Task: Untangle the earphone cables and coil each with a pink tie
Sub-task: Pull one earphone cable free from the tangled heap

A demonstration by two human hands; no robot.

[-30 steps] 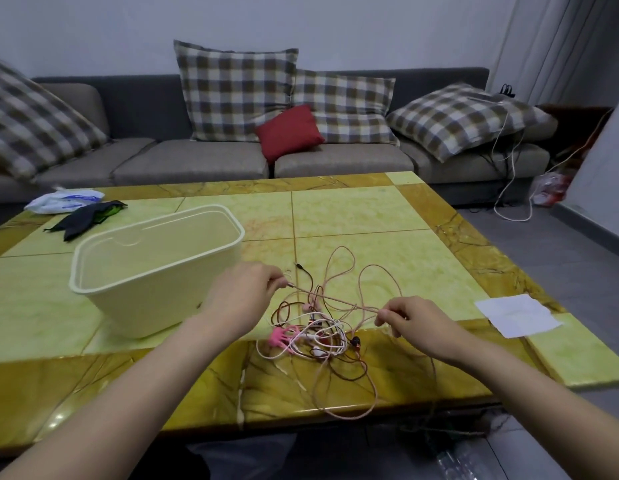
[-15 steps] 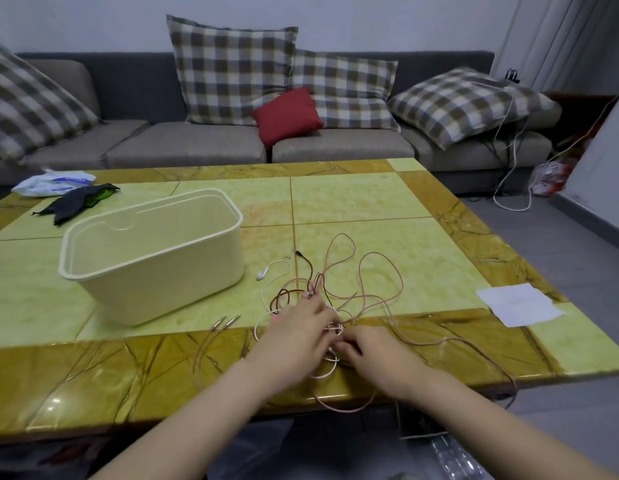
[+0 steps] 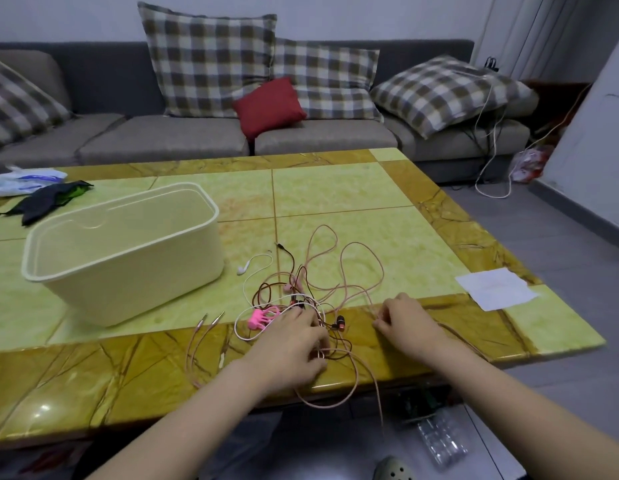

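Note:
A tangle of earphone cables lies near the front edge of the table: a pale pink cable in big loops, a dark brown one and a white one with its earbud to the left. Several pink ties lie bunched at the tangle's left side. My left hand presses down on the tangle, fingers curled over the wires. My right hand pinches the pink cable just right of the tangle. Two pink plugs lie to the left.
A cream plastic bin stands open left of the tangle. A white paper lies at the table's right edge. Dark cloth and a plastic bag sit at the far left. A sofa with cushions stands behind.
A second ago my hands held a pink strand stretched in the air. They came down onto the tangle, and now my right hand has drawn away to the right with the pink cable.

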